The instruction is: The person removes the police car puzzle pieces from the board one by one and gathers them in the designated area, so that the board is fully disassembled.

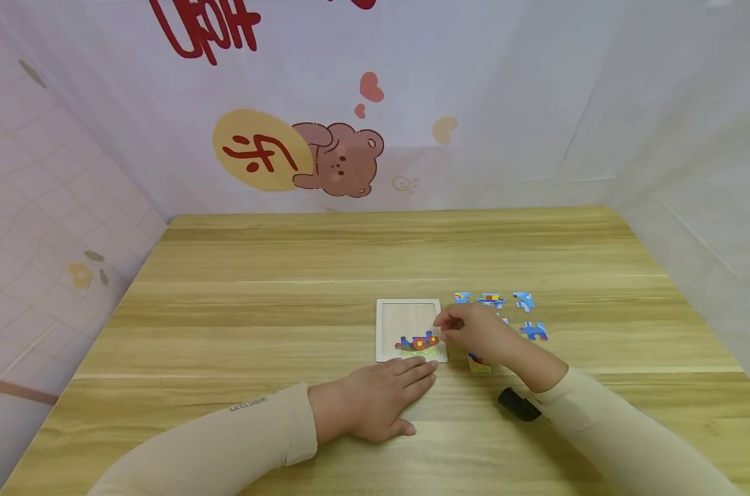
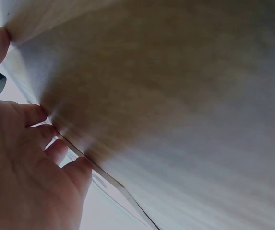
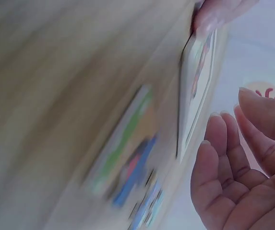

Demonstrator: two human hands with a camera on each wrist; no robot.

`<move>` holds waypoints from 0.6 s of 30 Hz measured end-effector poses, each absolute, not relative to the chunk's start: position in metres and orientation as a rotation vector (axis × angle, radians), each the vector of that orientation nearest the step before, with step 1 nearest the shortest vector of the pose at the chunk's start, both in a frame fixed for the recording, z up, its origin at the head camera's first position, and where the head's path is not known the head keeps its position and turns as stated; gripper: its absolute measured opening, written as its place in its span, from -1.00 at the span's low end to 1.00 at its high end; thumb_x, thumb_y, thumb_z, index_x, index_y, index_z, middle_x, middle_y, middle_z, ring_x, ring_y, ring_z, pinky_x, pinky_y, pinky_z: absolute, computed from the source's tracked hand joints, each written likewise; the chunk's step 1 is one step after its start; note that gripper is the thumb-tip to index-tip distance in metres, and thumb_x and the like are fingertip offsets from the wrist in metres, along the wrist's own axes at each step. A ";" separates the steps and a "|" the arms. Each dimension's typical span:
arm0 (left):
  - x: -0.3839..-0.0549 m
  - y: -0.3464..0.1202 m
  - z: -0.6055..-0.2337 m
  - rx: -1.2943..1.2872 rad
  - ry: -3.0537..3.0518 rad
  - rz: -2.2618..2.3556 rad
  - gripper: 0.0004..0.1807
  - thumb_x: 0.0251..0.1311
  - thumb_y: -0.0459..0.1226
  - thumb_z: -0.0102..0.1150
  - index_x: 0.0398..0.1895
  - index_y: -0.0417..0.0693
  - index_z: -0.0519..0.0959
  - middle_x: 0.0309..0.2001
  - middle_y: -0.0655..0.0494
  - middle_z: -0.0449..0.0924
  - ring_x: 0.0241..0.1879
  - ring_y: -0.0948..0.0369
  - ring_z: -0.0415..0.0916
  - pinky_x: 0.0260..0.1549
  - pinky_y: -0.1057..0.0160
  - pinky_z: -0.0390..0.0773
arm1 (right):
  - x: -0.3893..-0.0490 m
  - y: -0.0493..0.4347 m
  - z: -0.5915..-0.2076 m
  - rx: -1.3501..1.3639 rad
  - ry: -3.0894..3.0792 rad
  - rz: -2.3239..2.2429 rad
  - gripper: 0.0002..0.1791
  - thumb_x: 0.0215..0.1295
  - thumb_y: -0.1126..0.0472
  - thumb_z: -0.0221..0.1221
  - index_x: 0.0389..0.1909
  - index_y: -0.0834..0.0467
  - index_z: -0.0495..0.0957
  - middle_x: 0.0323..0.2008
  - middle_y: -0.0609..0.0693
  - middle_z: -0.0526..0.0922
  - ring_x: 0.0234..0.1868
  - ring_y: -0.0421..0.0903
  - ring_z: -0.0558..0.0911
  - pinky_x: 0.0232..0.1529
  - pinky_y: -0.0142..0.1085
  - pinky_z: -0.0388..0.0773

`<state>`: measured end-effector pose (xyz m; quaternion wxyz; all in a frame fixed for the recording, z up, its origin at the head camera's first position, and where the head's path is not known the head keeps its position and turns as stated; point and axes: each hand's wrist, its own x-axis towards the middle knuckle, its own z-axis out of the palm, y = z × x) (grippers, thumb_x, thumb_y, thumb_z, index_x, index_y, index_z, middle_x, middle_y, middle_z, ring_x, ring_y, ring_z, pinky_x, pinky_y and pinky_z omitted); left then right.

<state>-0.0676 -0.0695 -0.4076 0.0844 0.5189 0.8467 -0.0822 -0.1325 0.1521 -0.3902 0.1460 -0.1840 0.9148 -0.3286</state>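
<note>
A square wooden puzzle tray [image 1: 380, 329] with a pale rim lies on the table. Joined jigsaw pieces [image 1: 418, 344] showing red, blue and yellow fill its lower right part. My left hand [image 1: 378, 401] lies flat, its straight fingertips at the tray's near rim. Over the right rim hovers my right hand [image 1: 477, 332], fingers loosely bent. In the right wrist view its thumb stands apart from the fingers, and no piece shows between them. Beside the tray, partly under my right hand, is a loose jigsaw piece [image 1: 480, 365] with a green edge.
Several loose blue jigsaw pieces [image 1: 524, 300] lie right of the tray, some hidden behind the right hand. A black object [image 1: 518, 405] sits by my right wrist. A printed cloth [image 1: 474, 89] hangs behind the wooden table [image 1: 257, 275], with cloth on both sides.
</note>
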 end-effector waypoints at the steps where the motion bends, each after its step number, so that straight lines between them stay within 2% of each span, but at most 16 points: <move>1: -0.068 -0.069 -0.408 1.552 2.531 -0.251 -0.22 0.37 0.18 -0.17 0.51 -0.06 0.09 0.53 0.09 -0.04 0.49 0.17 -0.07 0.38 0.29 0.06 | -0.133 0.149 -0.391 -0.531 2.626 -0.959 -0.90 0.24 0.35 0.23 -0.24 0.20 0.64 -0.39 -0.08 0.62 -0.32 -0.17 0.54 -0.25 -0.26 0.53; 13: -0.068 -0.069 -0.410 1.579 2.541 -0.290 -0.23 0.37 0.19 -0.18 0.49 -0.06 0.12 0.52 0.07 -0.01 0.49 0.18 -0.08 0.38 0.28 0.06 | -0.141 0.121 -0.394 -0.549 2.516 -0.982 -0.92 0.26 0.34 0.22 -0.25 0.20 0.65 -0.41 -0.09 0.63 -0.37 -0.21 0.58 -0.25 -0.28 0.54; 18: -0.068 -0.069 -0.410 1.573 2.538 -0.294 -0.22 0.37 0.19 -0.17 0.50 -0.06 0.12 0.52 0.06 -0.02 0.49 0.18 -0.09 0.38 0.29 0.06 | -0.142 0.114 -0.397 -0.593 2.528 -0.915 -0.87 0.22 0.35 0.24 -0.22 0.19 0.66 -0.35 -0.08 0.68 -0.32 -0.21 0.59 -0.20 -0.26 0.54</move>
